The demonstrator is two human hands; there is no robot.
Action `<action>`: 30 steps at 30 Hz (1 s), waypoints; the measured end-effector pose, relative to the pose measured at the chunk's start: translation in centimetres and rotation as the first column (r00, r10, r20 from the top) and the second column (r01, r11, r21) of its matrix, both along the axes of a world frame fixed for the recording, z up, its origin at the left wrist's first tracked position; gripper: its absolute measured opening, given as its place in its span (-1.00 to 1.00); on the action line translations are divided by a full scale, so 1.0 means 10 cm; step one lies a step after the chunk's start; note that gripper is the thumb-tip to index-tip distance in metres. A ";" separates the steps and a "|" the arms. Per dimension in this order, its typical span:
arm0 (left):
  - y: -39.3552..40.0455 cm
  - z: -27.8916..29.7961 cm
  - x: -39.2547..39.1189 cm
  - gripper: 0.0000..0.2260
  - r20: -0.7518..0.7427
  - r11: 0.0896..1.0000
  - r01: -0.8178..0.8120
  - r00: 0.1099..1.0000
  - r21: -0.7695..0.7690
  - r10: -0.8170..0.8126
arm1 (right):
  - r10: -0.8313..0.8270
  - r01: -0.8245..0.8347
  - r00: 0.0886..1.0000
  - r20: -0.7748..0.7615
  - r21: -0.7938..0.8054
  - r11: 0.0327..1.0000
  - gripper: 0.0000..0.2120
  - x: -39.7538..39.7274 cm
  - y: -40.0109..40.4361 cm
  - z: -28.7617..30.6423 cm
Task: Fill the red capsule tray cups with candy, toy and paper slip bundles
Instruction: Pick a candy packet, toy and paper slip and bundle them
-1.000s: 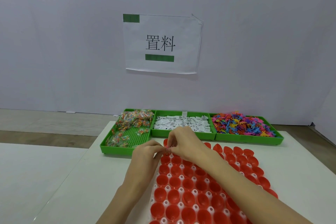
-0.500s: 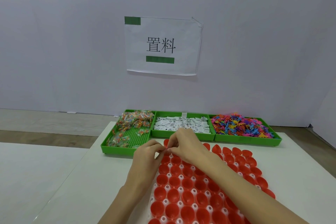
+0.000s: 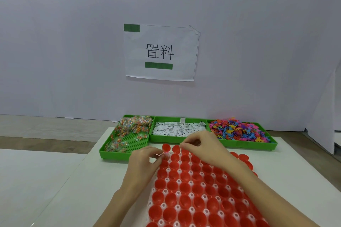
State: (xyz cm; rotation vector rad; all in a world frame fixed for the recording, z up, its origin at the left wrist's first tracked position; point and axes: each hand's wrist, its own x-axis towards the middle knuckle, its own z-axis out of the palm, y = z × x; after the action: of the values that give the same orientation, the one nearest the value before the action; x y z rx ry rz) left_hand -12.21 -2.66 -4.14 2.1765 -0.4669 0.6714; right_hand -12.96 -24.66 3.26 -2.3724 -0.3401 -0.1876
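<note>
Left hand (image 3: pixel 143 162), fingers curled, pinches a small pink bundle (image 3: pixel 160 153) over the red capsule tray (image 3: pixel 193 188) at its 11 o'clock corner. Right hand (image 3: pixel 201 145), fingers pinched narrow, hovers at 12 o'clock; whether it holds anything is unclear.

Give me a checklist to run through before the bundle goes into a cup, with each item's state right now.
1. Bundle held: ok. The left hand pinches a small bundle at its fingertips.
2. Bundle has candy, toy and slip: cannot tell, too small and partly hidden.
3. Right hand out of the way: not ok. It hangs over the far cups, fingers curled; what it pinches cannot be told.
4. Target cup free: ok. The far-left cups of the red tray look empty.
5. Supplies within reach: ok. Candy bin, slip bin and toy bin all hold stock.
</note>
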 end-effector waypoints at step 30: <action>0.29 0.23 0.92 -0.86 -0.186 0.864 -0.214 0.926 0.455 0.328 | -0.214 0.245 0.968 -0.132 0.680 0.691 -0.66 -0.74 -1.05 -0.30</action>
State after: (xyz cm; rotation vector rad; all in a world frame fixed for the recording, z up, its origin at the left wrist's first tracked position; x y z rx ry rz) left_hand -2.97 0.26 -1.84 2.7417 -0.1733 0.4470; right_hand -20.32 -35.15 0.23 -1.6456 0.0642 -0.3194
